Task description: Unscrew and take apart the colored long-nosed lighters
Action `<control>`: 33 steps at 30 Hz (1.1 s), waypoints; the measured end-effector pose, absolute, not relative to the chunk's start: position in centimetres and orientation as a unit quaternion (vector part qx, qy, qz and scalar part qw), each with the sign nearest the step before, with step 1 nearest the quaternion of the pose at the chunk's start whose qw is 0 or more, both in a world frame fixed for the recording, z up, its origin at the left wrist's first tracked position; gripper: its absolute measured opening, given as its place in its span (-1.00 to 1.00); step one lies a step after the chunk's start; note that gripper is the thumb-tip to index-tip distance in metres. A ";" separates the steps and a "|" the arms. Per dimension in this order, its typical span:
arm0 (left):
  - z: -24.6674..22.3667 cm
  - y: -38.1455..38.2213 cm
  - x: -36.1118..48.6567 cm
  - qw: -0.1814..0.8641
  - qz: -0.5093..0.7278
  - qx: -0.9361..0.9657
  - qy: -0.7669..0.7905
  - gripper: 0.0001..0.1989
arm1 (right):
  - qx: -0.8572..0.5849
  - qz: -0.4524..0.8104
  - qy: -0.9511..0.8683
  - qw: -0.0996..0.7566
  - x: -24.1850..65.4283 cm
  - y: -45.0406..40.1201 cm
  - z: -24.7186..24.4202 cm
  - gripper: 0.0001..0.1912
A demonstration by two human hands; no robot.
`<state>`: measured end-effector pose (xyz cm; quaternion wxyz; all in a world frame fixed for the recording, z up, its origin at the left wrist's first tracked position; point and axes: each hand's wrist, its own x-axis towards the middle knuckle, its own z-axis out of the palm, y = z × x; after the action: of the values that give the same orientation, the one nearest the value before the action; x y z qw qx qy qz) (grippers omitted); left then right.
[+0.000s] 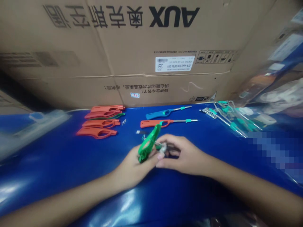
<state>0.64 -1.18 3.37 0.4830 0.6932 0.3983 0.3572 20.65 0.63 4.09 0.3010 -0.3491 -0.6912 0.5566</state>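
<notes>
Near the middle of the table my left hand [138, 168] is closed around a green lighter casing [148, 145], which tilts up and to the right. My right hand [183, 154] meets it from the right, thumb and fingers pinched together at a small whitish part [163, 148]. A thin wire or strip runs between that part and the casing; blur hides how they join. Just beyond the hands lie an orange long-necked lighter [155, 123] and a blue one [155, 114], both with metal tubes pointing right.
Several orange and red lighter casings [97, 132] lie at the left, beside tiny metal pieces [124, 121]. Metal tubes with teal parts [233, 126] are heaped at the right. A large cardboard box [82, 66] walls off the back. Clear plastic [35, 129] sits on the far left.
</notes>
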 end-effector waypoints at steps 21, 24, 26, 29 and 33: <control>0.6 1.4 -2.0 0.167 0.212 0.877 0.398 -0.74 | -0.381 0.191 -0.896 0.126 24.0 3.8 2.8 -0.79; 0.7 1.4 -2.0 0.163 0.211 0.877 0.399 -0.71 | -0.380 0.170 -0.905 0.085 23.9 3.8 3.0 -0.80; 0.8 1.5 -2.0 0.165 0.213 0.875 0.403 -0.70 | -0.381 0.152 -0.910 0.062 23.8 3.8 3.2 -0.81; 0.8 1.6 -2.0 0.167 0.221 0.867 0.413 -0.68 | -0.388 0.124 -0.913 0.038 23.8 3.7 3.3 -0.85; 0.8 1.6 -1.9 0.181 0.224 0.862 0.417 -0.62 | -0.411 0.128 -0.902 0.034 23.9 3.5 3.7 -0.88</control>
<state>-1.89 1.60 0.78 0.1812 0.8620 0.4172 0.2238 23.88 3.53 3.66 0.0343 -0.4107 -0.9021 0.1280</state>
